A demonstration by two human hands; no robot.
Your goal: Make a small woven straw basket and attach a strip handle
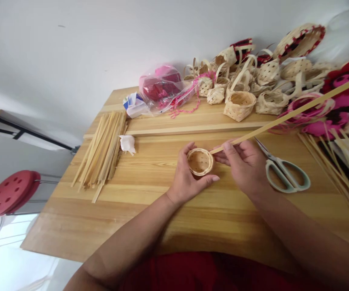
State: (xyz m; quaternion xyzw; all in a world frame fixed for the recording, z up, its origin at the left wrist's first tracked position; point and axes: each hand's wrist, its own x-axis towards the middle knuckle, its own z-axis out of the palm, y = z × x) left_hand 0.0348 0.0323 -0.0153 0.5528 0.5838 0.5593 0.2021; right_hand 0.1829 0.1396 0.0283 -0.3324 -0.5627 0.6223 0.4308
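My left hand [186, 180] is wrapped round a small round woven basket [200, 161], holding it above the wooden table [107, 210] with its mouth facing me. My right hand [242, 163] pinches the near end of a long pale bamboo strip [298, 111], which meets the basket's rim and runs up to the far right. Both hands are closed on what they hold.
Scissors [283, 171] lie just right of my right hand. A bundle of cut strips [104, 151] lies at the left, with a white scrap [127, 143] beside it. Several finished baskets [239, 105], a plastic bag [162, 89] and long strips [338, 169] crowd the far and right sides. A red stool [9, 192] stands left.
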